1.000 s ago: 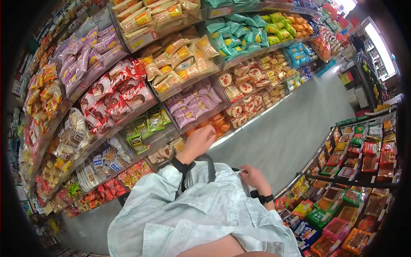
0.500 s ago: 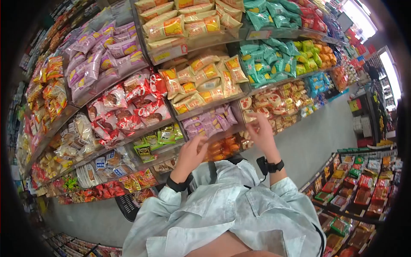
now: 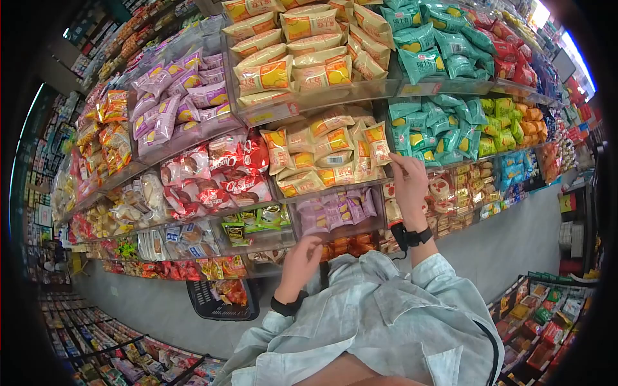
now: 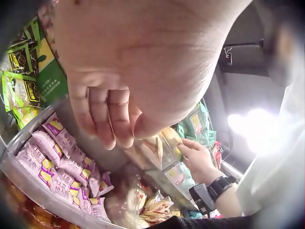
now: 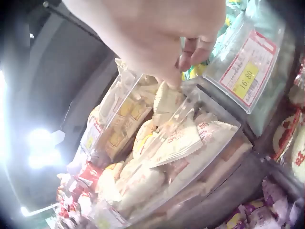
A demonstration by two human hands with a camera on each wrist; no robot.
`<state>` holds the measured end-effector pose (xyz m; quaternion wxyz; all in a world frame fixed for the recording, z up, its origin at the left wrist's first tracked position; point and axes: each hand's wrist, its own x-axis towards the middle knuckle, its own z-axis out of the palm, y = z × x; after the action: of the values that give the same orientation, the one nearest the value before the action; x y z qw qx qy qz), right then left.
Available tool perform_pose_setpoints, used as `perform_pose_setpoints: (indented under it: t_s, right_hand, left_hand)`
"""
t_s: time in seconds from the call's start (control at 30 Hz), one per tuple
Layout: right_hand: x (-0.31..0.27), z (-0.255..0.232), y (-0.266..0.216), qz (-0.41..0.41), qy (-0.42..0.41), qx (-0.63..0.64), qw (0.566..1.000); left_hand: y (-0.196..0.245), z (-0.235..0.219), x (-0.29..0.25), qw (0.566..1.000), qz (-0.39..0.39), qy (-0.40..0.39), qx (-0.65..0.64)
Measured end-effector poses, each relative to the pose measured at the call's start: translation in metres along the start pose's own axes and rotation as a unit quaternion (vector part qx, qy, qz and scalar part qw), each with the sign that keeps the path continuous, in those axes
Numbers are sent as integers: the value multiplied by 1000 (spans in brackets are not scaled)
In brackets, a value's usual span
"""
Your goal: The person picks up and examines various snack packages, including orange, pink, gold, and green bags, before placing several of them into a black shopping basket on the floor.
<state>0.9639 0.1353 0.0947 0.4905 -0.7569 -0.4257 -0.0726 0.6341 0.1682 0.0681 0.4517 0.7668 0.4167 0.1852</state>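
While the right hand (image 3: 407, 180) reaches up to the yellow snack packets (image 3: 335, 157) in their clear bin (image 5: 209, 143), its fingertips seem to pinch a packet's edge, perhaps to draw it out. Lower, the left hand (image 3: 302, 257) hangs loosely curled, holding nothing, before the purple packets (image 3: 335, 209).

glossy plastic snack packets (image 3: 335, 145), clear smooth plastic shelf bins (image 5: 200, 102)

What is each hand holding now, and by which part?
The right hand pinches the right edge of a yellow snack bag at the shelf bin. The left hand has loosely curled fingers and holds nothing, below the purple packets.
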Motion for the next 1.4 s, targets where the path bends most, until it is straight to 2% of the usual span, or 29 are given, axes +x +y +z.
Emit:
perform_pose_setpoints:
  t_s: [0.13,0.23,0.3,0.33,0.37,0.43,0.53,0.6,0.63,0.73,0.83,0.93,1.03,1.13,1.27,1.4]
  right_hand:
    - [-26,-20,-18,20,-56,110,992]
    - [-55,-40,-43,-40,-178,139,973]
    - [-74,-50,-57,-45,-279,145,948]
    - [-84,-55,-63,-44,-328,149,932]
    - [-96,-59,-69,-21,-331,151,931]
    - [-116,-62,-78,32,-328,158,931]
    - [-143,-69,-92,64,-269,102,956]
    - [-165,-70,-94,69,-218,59,972]
    - [-177,-70,-98,97,-193,52,975]
    - [-206,-74,-118,163,-148,15,975]
    - [-238,-73,-127,188,-100,2,977]
    - [-265,-82,-147,352,-94,91,927]
    - [-273,-86,-165,357,-81,69,928]
    - [-290,-95,-164,370,-82,143,914]
    - [-315,-112,-159,314,-88,154,933]
    - [-350,-135,-161,285,-94,165,939]
  left_hand:
    - [0,8,4,999,20,-40,-21]
    - [16,12,11,993,55,-8,-105]
    - [20,16,18,984,108,10,-141]
    - [21,13,20,984,130,-12,-122]
    - [22,10,22,982,154,-33,-104]
    - [17,-7,25,969,201,-143,8]
    - [5,-11,20,953,213,-216,-14]
    - [-1,-9,18,937,253,-239,-18]
    - [-4,-9,16,929,263,-260,-19]
    - [-21,-1,3,913,280,-295,-30]
    - [-29,-1,-7,896,292,-332,-41]
    - [-34,5,-18,896,293,-333,-6]
    - [-33,10,-28,902,315,-292,-27]
    - [-25,6,-45,903,326,-281,-9]
    - [-16,0,-79,906,332,-262,30]
    - [-8,1,-139,920,307,-240,50]
